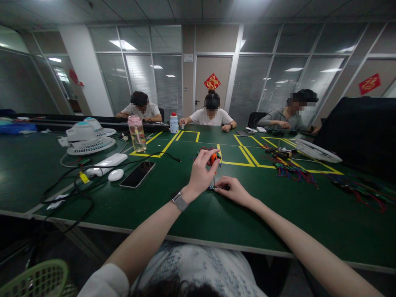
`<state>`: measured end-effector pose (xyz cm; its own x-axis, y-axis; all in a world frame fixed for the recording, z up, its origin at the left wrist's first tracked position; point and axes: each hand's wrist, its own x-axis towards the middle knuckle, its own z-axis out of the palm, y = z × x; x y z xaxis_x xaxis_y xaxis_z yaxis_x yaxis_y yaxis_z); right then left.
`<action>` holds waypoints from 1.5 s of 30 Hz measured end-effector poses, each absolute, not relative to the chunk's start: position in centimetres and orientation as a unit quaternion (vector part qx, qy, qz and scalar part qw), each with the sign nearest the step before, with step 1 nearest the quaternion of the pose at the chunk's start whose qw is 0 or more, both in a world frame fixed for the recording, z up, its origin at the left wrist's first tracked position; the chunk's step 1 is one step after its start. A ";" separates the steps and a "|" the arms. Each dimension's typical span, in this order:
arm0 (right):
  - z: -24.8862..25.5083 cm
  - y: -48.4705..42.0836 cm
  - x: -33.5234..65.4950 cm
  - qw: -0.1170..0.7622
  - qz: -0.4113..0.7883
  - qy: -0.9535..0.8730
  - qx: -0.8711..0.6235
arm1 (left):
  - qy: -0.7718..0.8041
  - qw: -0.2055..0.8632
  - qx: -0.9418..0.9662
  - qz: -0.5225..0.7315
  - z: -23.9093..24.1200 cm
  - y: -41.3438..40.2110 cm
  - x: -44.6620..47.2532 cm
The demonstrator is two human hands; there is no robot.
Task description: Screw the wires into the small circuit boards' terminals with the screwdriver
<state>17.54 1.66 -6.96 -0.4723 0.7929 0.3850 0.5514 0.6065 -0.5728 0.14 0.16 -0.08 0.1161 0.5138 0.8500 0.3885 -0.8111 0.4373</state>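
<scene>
My left hand (201,170) is closed around the orange handle of a screwdriver (214,157), fingers at its top and side. The thin dark shaft points straight down to a small circuit board (211,188) on the green table. My right hand (233,190) rests on the table with its fingertips pinching the right end of that board. Much of the board is hidden by my fingers and wrist. Just beyond my left hand lies a small heap of wired parts (202,149), partly covered by the hand.
A phone (137,174), a white case (115,175), a power strip (107,164) and black cables lie left. Behind them stand a pink-lidded bottle (137,134) and white fans (89,140). Wired boards (297,171) lie right. Several people sit across the table (148,214).
</scene>
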 end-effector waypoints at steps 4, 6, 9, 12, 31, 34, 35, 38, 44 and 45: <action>-7.0 1.7 17.5 0.318 0.185 -0.838 -0.402 | 0.301 0.056 0.744 0.593 -0.1 0.2 0.2; -6.9 1.6 17.5 0.319 0.186 -0.837 -0.404 | 0.299 0.057 0.746 0.592 -0.1 0.1 0.2; -6.8 1.5 17.4 0.321 0.188 -0.836 -0.404 | 0.298 0.059 0.748 0.590 0.0 0.1 0.2; -6.7 1.5 17.4 0.320 0.183 -0.837 -0.405 | 0.301 0.060 0.748 0.589 0.0 0.1 0.2; -7.0 1.7 17.5 0.316 0.182 -0.838 -0.405 | 0.305 0.057 0.748 0.586 0.0 0.1 0.2; -7.1 1.7 17.5 0.321 0.184 -0.836 -0.405 | 0.303 0.062 0.749 0.587 0.0 0.1 0.1; -7.1 1.7 17.5 0.321 0.184 -0.836 -0.404 | 0.299 0.066 0.750 0.586 0.0 0.1 0.1; -6.9 1.7 17.5 0.320 0.183 -0.838 -0.403 | 0.283 0.074 0.751 0.592 0.0 0.0 0.0; -6.7 1.5 17.4 0.318 0.186 -0.836 -0.407 | 0.280 0.072 0.744 0.602 0.1 0.0 0.1; -6.7 1.5 17.4 0.318 0.187 -0.836 -0.407 | 0.282 0.069 0.743 0.603 0.1 0.0 0.1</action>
<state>17.44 1.51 -6.70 -0.4670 0.7987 0.3795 0.5602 0.5992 -0.5720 0.08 0.01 0.10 0.1127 0.5023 0.8573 0.3354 -0.8314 0.4431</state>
